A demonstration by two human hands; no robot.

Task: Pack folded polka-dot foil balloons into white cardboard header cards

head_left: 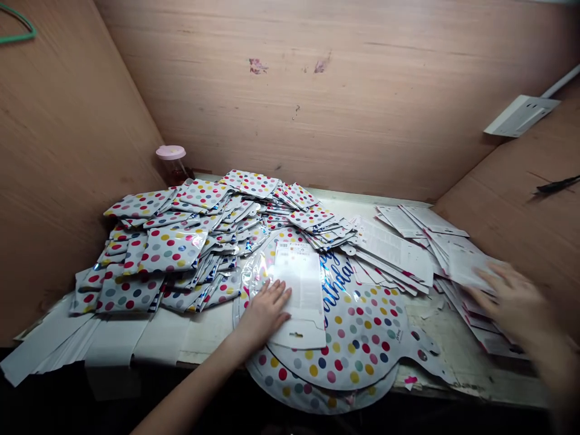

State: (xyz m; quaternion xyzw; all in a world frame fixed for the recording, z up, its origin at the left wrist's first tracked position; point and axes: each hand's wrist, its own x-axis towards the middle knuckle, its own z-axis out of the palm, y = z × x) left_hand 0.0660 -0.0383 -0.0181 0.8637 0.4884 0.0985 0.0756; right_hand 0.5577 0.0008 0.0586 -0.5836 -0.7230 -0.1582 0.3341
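Right at the front, the left hand [265,311] lies open and flat on a white paper card [301,290] atop a polka-dot foil balloon [357,338], while the right hand [512,299], fingers spread, blurs over a stack of white cards [457,266]. Beyond them, a big heap of dotted foil balloons [172,248] fills the desk [462,362], and a pink-lidded jar [171,164] stands by the far wall [317,109].

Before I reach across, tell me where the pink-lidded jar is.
In the head view, the pink-lidded jar stands at the back left of the bench, against the wooden wall and just behind the heap of polka-dot foil balloon packs.
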